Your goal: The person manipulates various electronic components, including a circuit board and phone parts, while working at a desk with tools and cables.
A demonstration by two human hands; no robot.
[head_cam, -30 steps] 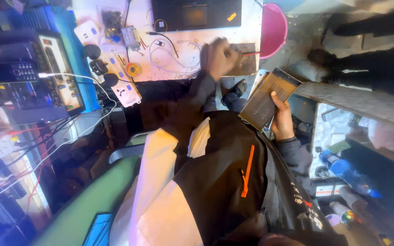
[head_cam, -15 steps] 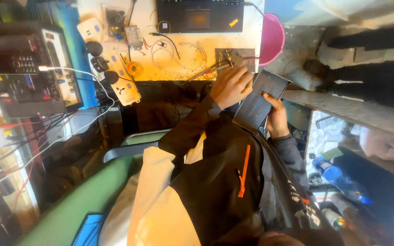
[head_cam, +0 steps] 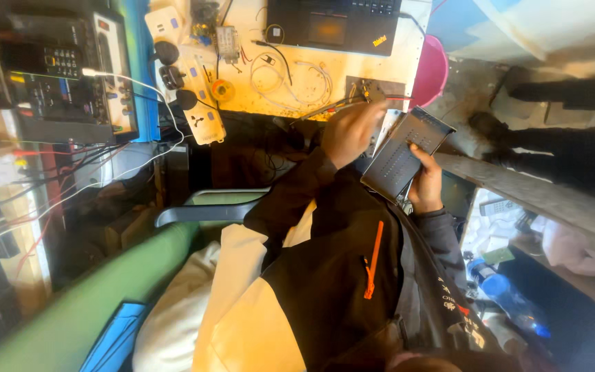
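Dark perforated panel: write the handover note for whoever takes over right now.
Left hand: fingers closed, apparently on a thin tool lying over the desk edge, beside a small grey plate.
Right hand: holds the dark perforated panel tilted, off the desk, above the lap.
Done: panel is in hand.
Left: tool and panel are not yet in contact.

Landmark: laptop (head_cam: 335,26) on desk (head_cam: 352,69). Wire coil (head_cam: 297,74) just before laptop. Power strip (head_cam: 197,83) left of it. Perforated panel (head_cam: 406,153) right, below desk edge.
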